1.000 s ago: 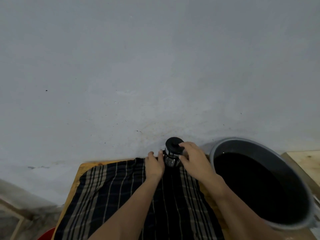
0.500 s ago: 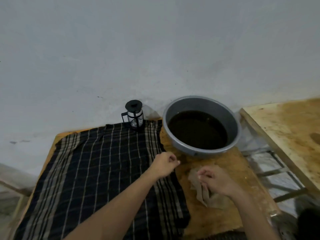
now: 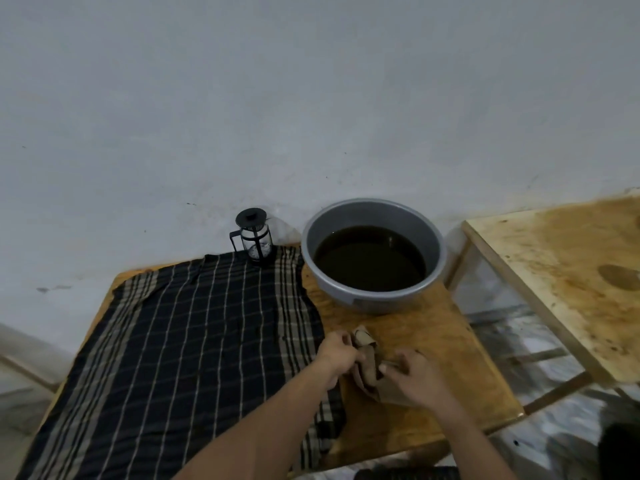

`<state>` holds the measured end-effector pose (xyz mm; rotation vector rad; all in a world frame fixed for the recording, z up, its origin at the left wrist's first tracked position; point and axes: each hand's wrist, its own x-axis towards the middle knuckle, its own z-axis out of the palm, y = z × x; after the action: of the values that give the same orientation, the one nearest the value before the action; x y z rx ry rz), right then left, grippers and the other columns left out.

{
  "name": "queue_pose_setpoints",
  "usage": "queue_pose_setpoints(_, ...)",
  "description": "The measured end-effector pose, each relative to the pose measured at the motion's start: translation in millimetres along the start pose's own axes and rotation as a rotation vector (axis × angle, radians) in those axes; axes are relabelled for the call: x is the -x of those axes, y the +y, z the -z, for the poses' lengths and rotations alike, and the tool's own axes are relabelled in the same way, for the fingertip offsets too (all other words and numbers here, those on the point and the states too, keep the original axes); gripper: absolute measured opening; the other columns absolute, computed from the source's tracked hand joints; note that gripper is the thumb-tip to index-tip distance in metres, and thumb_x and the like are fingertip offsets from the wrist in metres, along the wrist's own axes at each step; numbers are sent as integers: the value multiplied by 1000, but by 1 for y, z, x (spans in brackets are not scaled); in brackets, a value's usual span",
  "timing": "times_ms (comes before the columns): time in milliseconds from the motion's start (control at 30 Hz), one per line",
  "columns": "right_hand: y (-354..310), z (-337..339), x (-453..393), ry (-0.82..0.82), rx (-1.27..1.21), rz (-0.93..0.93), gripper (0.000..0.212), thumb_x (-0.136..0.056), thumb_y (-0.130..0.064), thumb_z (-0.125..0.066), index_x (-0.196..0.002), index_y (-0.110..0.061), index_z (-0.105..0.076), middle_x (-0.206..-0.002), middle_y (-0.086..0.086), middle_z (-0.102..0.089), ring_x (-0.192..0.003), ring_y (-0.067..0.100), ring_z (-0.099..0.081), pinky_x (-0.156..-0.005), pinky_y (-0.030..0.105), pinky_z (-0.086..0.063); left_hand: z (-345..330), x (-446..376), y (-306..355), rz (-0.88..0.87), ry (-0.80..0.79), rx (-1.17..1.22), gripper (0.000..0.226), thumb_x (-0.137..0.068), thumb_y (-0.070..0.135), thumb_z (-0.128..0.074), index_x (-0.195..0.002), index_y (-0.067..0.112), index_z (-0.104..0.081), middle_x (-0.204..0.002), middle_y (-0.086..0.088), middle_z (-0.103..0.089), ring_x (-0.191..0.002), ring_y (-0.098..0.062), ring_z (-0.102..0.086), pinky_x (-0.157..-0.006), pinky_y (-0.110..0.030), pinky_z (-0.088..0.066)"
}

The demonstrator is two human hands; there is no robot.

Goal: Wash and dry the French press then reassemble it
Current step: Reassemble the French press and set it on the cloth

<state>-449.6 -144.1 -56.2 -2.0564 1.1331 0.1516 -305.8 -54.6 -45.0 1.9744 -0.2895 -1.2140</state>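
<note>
We see the French press (image 3: 254, 236) upright at the table's twelve o'clock edge, on the checked cloth (image 3: 180, 341). The basin (image 3: 372, 252) sits at its three o'clock. Our left hand (image 3: 337, 351) and right hand (image 3: 414, 379) both grip a brown rag (image 3: 369, 368).

French press (image 3: 253, 235) on cloth (image 3: 180, 344), basin (image 3: 372, 252) to its right

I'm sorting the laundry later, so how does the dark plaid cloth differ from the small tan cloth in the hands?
The plaid cloth is dark with pale stripes; the tan cloth is plain brown. The plaid cloth is far larger, covering most of the wooden table, while the tan cloth fits between two hands. The plaid cloth lies spread flat under the French press; the tan cloth is bunched, gripped by the left hand and right hand. Both rest on the same table.
</note>
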Motion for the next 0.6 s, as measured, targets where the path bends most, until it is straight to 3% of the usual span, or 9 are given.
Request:
queue_pose_setpoints(67,14,-6,-8,-86,-47,-32,52,-81,-48,-66,-125,-19,-61,-123,-1,-65,-110,18,-61,-90,27,-48,2,1,0,58,-32,186,47,-80,1,-70,-123,15,-55,-126,-8,-60,-111,-23,-58,-87,-34,-53)
queue_pose_setpoints(133,13,-4,-7,-158,-152,-90,37,-81,-40,-68,-109,-16,-69,-112,3,-70,-101,20,-65,-85,35,-53,6,8,3,89,-44,286,50,-81,-3,-69,-128,9,-54,-123,-10,-62,-107,-23,-61,-79,-32,-56)
queue_pose_setpoints(200,3,7,3,-131,-405,-149,13,-88,-27,-66,-93,-15,-68,-98,4,-68,-89,18,-62,-75,34,-50,12,9,8,78,1,291,48,-82,-3,-70,-126,6,-54,-122,-10,-60,-107,-23,-62,-73,-30,-57)
queue_pose_setpoints(267,0,21,5,-98,-668,-242,8,-93,-25,-62,-93,-17,-62,-93,0,-60,-82,13,-54,-77,31,-44,19,11,18,36,90,242,45,-82,0,-70,-123,7,-55,-122,-9,-60,-107,-23,-62,-77,-32,-59)
queue_pose_setpoints(367,-1,37,1,-33,-903,-292,16,-92,-26,-63,-104,-15,-63,-99,9,-62,-90,24,-58,-85,42,-49,28,22,38,-89,200,126,40,-85,1,-66,-122,15,-55,-119,-6,-60,-102,-22,-64,-76,-30,-60)
queue_pose_setpoints(433,-5,47,0,2,-1094,-305,27,-89,-23,-67,-114,-14,-62,-109,14,-64,-97,29,-63,-80,45,-55,33,33,50,-191,220,82,31,-88,0,-61,-113,17,-60,-114,-5,-60,-98,-20,-65,-73,-28,-60)
queue_pose_setpoints(533,-8,59,-1,-24,-1440,-213,40,-85,-6,-67,-124,-8,-56,-117,17,-62,-104,27,-64,-74,34,-54,40,45,61,-256,215,53,16,-88,4,-62,-95,17,-69,-105,-4,-64,-99,-17,-63,-85,-33,-57)
queue_pose_setpoints(600,-10,61,3,-41,-1443,-130,41,-85,2,-63,-124,-7,-54,-116,16,-62,-103,24,-64,-75,30,-53,42,49,65,-263,193,62,10,-86,6,-66,-88,14,-71,-103,-6,-68,-102,-19,-64,-91,-38,-56)
